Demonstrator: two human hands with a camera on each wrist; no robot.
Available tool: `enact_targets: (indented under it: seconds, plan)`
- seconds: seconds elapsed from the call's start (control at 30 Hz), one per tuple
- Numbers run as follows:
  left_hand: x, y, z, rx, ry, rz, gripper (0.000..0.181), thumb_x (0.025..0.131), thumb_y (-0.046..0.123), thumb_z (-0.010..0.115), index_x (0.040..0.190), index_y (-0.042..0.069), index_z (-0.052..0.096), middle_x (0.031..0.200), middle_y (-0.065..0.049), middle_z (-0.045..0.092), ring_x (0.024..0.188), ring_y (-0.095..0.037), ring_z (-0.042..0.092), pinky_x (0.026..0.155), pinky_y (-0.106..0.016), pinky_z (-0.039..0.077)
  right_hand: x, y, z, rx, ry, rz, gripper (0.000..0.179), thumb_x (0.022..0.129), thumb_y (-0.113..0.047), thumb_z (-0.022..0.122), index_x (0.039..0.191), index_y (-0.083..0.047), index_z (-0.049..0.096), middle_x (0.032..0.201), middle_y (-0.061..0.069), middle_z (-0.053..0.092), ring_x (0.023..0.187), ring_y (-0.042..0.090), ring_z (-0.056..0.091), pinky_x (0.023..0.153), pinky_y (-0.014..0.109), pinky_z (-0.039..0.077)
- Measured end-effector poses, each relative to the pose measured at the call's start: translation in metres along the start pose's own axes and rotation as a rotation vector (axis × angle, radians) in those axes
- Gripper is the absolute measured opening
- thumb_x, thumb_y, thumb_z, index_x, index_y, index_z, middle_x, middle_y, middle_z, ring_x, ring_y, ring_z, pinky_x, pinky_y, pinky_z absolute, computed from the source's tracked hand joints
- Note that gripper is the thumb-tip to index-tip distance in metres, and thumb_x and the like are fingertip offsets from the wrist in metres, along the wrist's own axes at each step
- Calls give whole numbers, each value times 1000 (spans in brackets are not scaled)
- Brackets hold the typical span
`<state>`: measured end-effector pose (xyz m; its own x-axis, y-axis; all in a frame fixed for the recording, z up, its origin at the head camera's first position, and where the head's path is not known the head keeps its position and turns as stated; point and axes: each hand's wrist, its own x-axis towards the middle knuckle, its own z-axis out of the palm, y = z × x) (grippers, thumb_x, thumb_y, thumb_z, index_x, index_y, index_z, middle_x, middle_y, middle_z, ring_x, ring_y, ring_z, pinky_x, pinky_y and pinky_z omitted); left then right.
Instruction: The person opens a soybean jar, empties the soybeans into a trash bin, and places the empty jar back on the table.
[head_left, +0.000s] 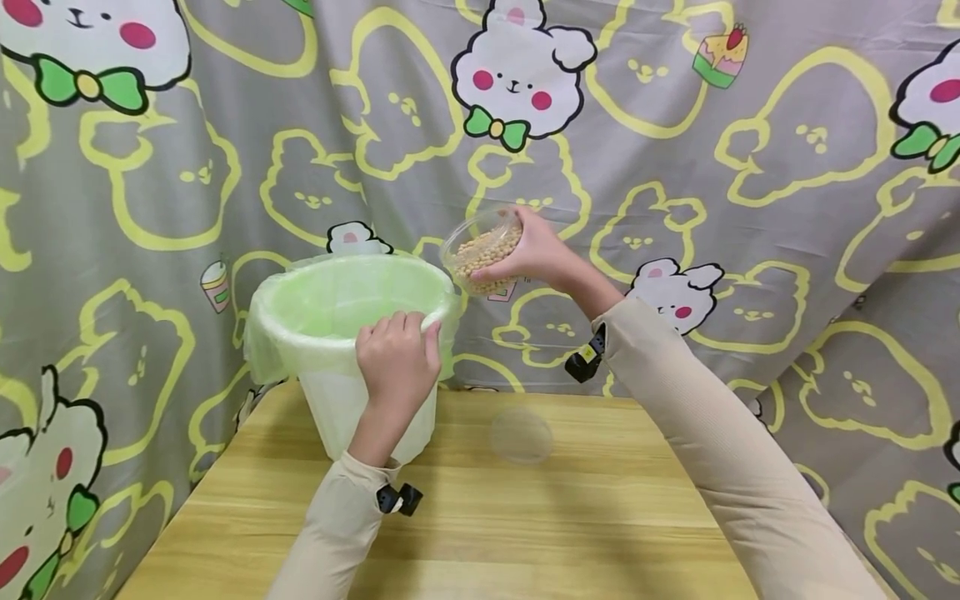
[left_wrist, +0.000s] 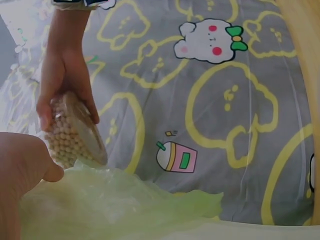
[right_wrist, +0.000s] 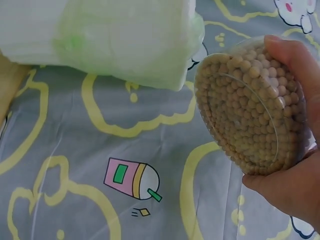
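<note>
Clear plastic makes up the round tub (head_left: 480, 265), filled with soybean-like beige pellets (right_wrist: 245, 100) and held tilted just beside the right side of the bin's rim. The right hand (head_left: 536, 246) holds it firmly, thumb and fingers spread round its wall. The left hand (head_left: 400, 354) grips the near rim of the pale bin (head_left: 330, 396), its fingers folded over the edge and the translucent green liner (head_left: 258, 346). On the wood-grain table (head_left: 465, 533) lies what seems a clear round lid (head_left: 521, 436); behind hangs a grey cartoon-print curtain (head_left: 300, 108).

The step looks like lining the tub up for pouring, with no pellets visibly falling. The next move probably calls for bringing its mouth over the opening and tipping it gradually, the bin kept steady.
</note>
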<state>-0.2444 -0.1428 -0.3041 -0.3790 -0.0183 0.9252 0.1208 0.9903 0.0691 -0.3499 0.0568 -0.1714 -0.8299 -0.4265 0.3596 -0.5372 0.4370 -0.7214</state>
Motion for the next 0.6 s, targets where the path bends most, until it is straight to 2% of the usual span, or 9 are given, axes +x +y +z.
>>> enact_targets:
  seconds: [0.17,0.4,0.6]
  plan:
    - [1,0,-1,3,-12,-14,25,93,30,70,92,5,75,81,-11,73,71,-33,67,68,-44,50,9,-2,4,-89,-11,-39,110,59,-28,99,149,-7,39,133,11,55,116,24,56,99,41,52]
    - [1,1,0,-1,-8,-16,25,93,29,70,91,5,74,80,-11,72,70,-33,66,68,-44,49,13,-9,10,-201,-48,-29,128,57,-29,99,157,-4,25,144,15,47,124,28,52,106,43,49]
    - [0,2,0,-2,-19,-20,25,93,29,70,91,4,74,81,-11,72,71,-32,66,68,-44,48,18,-9,17,-263,-71,-104,124,54,-26,99,154,0,30,138,16,51,119,28,55,105,43,50]
